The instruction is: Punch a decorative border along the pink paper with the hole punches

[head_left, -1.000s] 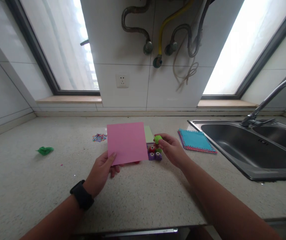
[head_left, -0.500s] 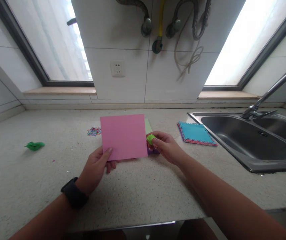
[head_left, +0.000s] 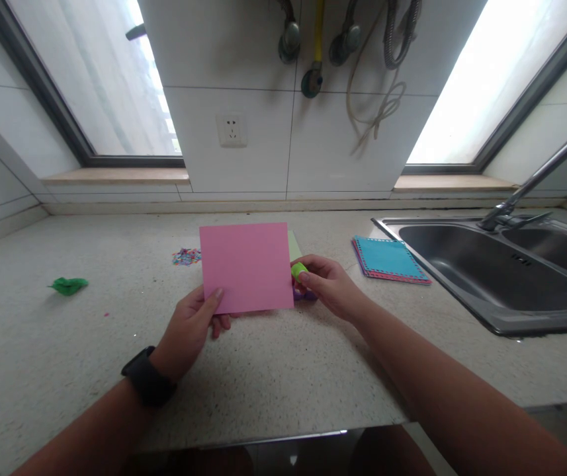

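Note:
My left hand (head_left: pixel 191 322) grips a plain pink sheet of card (head_left: pixel 246 268) by its lower left corner, thumb on top and fingers beneath. The card is raised above the counter and tilted towards me. At its right edge, my right hand (head_left: pixel 333 284) pinches a small lime-green paper punch (head_left: pixel 300 270) between thumb and fingers. Whether the card's edge sits inside the punch cannot be made out. Behind the card, a pale green sheet (head_left: pixel 294 245) shows in part, and something purple (head_left: pixel 305 294) lies partly hidden below the right fingers.
Confetti-like paper bits (head_left: pixel 186 256) lie left of the card. Further left is a crumpled green piece (head_left: pixel 68 285). A stack of cards with hole-patterned borders (head_left: pixel 390 258), blue on top, lies beside the steel sink (head_left: pixel 491 284). The counter's front edge (head_left: pixel 283 437) runs below my hands.
The view has tipped down slightly, so the wall and fittings sit higher. Both hands keep their holds on the card and the punch, with hardly any movement between them.

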`<state>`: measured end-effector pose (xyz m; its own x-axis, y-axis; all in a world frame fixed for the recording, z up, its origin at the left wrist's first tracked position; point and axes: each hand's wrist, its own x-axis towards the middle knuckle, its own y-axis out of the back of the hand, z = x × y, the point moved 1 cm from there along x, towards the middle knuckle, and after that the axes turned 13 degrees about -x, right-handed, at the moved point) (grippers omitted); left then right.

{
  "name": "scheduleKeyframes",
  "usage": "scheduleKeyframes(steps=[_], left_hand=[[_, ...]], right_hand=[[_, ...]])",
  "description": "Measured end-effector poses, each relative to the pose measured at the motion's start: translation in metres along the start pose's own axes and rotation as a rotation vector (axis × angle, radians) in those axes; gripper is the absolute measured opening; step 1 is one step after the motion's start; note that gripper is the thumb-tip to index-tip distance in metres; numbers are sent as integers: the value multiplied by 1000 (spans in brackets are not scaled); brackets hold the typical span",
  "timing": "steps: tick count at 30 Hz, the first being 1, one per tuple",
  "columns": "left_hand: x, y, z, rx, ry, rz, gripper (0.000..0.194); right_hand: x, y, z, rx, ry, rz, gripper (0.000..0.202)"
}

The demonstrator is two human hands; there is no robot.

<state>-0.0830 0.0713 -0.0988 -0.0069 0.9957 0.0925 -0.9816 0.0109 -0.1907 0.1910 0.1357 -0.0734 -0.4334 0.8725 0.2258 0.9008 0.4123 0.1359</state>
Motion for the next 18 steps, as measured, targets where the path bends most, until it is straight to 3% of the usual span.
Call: scheduleKeyframes(steps=[18], left_hand=[[-1, 1, 0, 35, -9, -6, 35]], right_hand=[[0, 1, 3, 28, 27, 27, 24]])
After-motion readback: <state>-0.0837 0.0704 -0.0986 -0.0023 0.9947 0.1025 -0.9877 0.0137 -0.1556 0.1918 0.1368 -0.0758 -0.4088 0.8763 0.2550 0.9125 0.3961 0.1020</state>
